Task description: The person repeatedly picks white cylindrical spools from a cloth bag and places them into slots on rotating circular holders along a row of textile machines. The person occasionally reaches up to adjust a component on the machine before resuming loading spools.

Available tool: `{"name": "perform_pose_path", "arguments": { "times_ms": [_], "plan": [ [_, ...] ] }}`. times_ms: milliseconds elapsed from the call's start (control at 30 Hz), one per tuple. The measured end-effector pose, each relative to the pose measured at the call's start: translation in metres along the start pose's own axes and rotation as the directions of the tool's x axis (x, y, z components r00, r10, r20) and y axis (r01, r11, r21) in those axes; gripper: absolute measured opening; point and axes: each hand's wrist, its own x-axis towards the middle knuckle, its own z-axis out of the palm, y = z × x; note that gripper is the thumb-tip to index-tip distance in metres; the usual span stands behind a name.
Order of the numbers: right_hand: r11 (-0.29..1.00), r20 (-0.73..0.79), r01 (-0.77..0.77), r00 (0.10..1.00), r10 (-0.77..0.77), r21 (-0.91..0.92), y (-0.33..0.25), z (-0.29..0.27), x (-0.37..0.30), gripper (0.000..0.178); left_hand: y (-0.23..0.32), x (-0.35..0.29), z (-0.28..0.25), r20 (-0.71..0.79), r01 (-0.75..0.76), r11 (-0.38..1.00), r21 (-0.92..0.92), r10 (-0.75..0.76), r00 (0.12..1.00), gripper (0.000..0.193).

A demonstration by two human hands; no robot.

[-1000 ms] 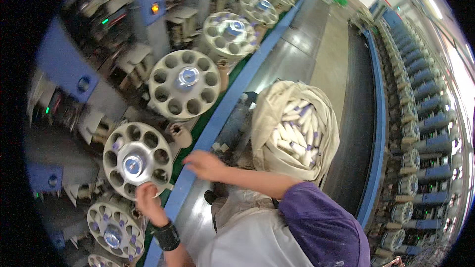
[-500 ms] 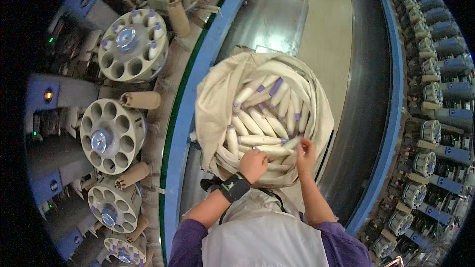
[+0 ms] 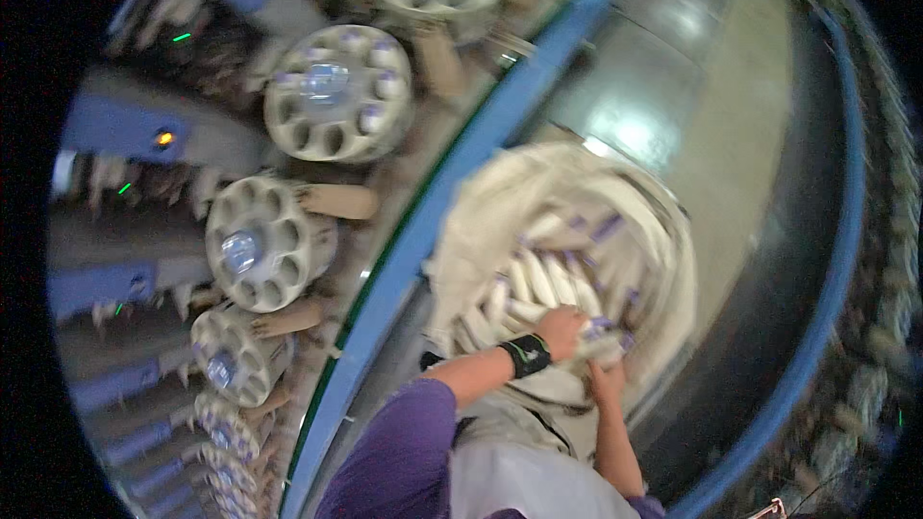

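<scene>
A large beige cloth sack (image 3: 471, 221), its rim rolled outward, stands open in front of me. It is full of white yarn bobbins (image 3: 543, 279) with purple tube ends. My left hand (image 3: 561, 332), a black band at its wrist, is closed over the near bobbins; its fingertips are blurred and what they grip is hidden. Just right of it and nearer, my right hand (image 3: 606, 377) is closed round white bobbins (image 3: 602, 346) whose purple ends show between the two hands. Motion smears the fingers and the sack's contents.
Along the left run machine units with round, many-holed bobbin magazines (image 3: 258, 245); white bobbins sit in one upper magazine (image 3: 338, 91). Brown cones (image 3: 336, 200) stick out beside them. A blue rail (image 3: 461, 149) edges that side, another blue rail (image 3: 846, 259) curves on the right, with blurred machinery beyond.
My view has swung left, so the sack sits further right and tilted. My hands have come closer together, and bobbins now show between them at the right hand.
</scene>
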Motion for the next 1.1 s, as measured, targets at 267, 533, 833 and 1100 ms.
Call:
{"name": "perform_pose_path", "arguments": {
  "times_ms": [267, 533, 833, 1100],
  "plan": [
    [0.983, 0.109, 0.100, 0.987, -0.118, 0.152, 0.058, -0.010, 0.034, 0.055, 0.003, 0.064, 0.078, 0.219, 0.173, 0.915, 0.364, -0.265, 0.939, 0.026],
    [0.806, -0.162, 0.316, 0.949, -0.271, 0.501, -0.040, -0.087, 0.078, 0.063, 0.046, 0.046, -0.018, 0.376, 0.046, 0.977, 0.210, -0.124, 0.918, 0.025],
    [0.639, 0.476, 0.658, 0.447, -0.757, 0.398, -0.289, 0.042, -0.031, 0.052, 0.004, -0.127, -0.257, -0.381, -0.334, 0.297, -0.895, -0.118, 0.917, 0.040],
    [0.712, 0.995, 0.699, 0.005, -0.103, 0.070, -0.359, 0.120, -0.118, 0.041, -0.074, -0.360, -0.325, -0.581, -0.602, 0.073, -0.795, -0.376, 0.722, 0.025]
  ]
}}
